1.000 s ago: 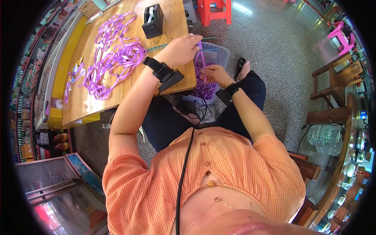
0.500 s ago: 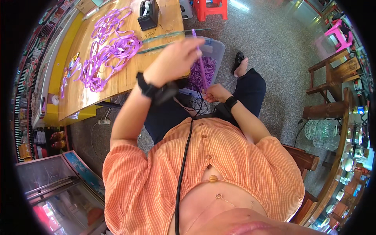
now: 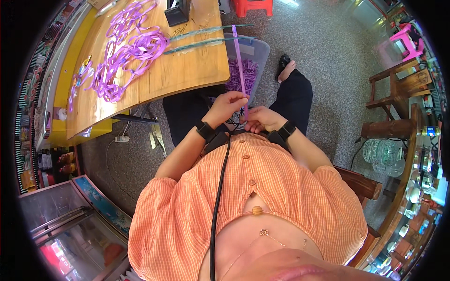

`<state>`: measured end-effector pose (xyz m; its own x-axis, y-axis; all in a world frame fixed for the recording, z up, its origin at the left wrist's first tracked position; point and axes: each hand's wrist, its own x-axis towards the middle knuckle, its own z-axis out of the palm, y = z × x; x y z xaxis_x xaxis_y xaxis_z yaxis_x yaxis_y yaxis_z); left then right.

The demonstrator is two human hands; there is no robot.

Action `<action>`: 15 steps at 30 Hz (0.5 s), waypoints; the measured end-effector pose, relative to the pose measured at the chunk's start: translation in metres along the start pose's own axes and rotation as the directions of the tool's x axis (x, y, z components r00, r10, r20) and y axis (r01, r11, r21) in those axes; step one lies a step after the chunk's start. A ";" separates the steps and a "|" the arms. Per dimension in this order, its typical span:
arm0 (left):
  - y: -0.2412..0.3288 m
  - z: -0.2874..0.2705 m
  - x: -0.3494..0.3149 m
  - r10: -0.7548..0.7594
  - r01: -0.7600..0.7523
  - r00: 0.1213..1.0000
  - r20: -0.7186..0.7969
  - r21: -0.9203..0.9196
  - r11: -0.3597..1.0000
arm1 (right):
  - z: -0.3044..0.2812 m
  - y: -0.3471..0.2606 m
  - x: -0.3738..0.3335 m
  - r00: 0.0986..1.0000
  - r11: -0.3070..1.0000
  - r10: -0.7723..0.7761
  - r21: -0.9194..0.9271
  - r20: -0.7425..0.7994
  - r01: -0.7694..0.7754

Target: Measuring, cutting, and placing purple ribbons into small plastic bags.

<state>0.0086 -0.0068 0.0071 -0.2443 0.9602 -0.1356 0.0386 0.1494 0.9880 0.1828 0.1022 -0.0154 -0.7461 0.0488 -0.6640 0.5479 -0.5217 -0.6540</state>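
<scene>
Close to the chest, the left hand point(image 3: 228, 104) and the right hand point(image 3: 262, 118) sit just beside each other, both pinched on the low end of a purple strip point(image 3: 240, 70). The strip rises straight and taut from the fingers, out past the bin point(image 3: 260, 50) of purple pieces on the floor. Beyond the knees stands the wooden table point(image 3: 187, 70), strewn with loose purple ribbons point(image 3: 126, 51), two long green stems point(image 3: 206, 37) and a black dispenser point(image 3: 178, 11) at its far edge

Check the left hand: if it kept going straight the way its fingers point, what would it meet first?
The left hand, pinching the purple ribbon strip, points away from the body; it would likely first meet the clear plastic bin of purple pieces, though depth is unclear.
</scene>
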 end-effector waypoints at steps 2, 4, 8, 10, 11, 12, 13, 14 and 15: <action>-0.005 -0.005 0.005 -0.083 0.084 0.994 0.068 -0.012 0.996 | 0.001 -0.001 -0.002 1.000 1.000 0.018 -0.002 0.019 -0.018; -0.009 -0.006 0.002 -0.059 0.058 0.998 0.033 0.012 0.998 | 0.002 -0.007 -0.011 1.000 0.999 -0.021 -0.048 0.005 0.021; -0.005 -0.004 -0.004 0.024 -0.017 0.999 -0.046 0.152 0.988 | -0.005 -0.028 -0.016 0.889 0.919 -0.388 -0.031 -0.245 0.392; 0.004 -0.003 -0.007 0.015 -0.011 1.000 -0.019 0.204 0.979 | -0.001 -0.050 -0.014 0.811 0.856 -0.515 -0.113 -0.277 0.505; 0.009 -0.003 -0.008 0.003 -0.006 1.000 0.011 0.255 0.967 | 0.004 -0.063 -0.014 0.715 0.774 -0.631 -0.196 -0.299 0.602; 0.011 -0.002 -0.009 0.006 -0.009 1.000 0.012 0.257 0.966 | 0.010 -0.075 -0.011 0.713 0.772 -0.634 -0.196 -0.300 0.604; 0.013 -0.002 -0.010 0.047 -0.048 0.999 0.011 0.281 0.959 | 0.018 -0.088 -0.007 0.660 0.718 -0.696 -0.252 -0.282 0.649; 0.016 -0.001 -0.009 0.090 -0.091 0.996 0.016 0.303 0.949 | 0.021 -0.098 -0.002 0.602 0.657 -0.754 -0.306 -0.264 0.689; 0.020 0.000 -0.010 0.096 -0.096 0.995 0.016 0.306 0.947 | 0.020 -0.106 0.003 0.597 0.653 -0.758 -0.308 -0.263 0.692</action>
<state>0.0116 -0.0131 0.0282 -0.2236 0.9738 -0.0418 0.3565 0.1216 0.9263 0.1150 0.1412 0.0594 -0.7612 0.6485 0.0037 -0.0425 -0.0442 -0.9981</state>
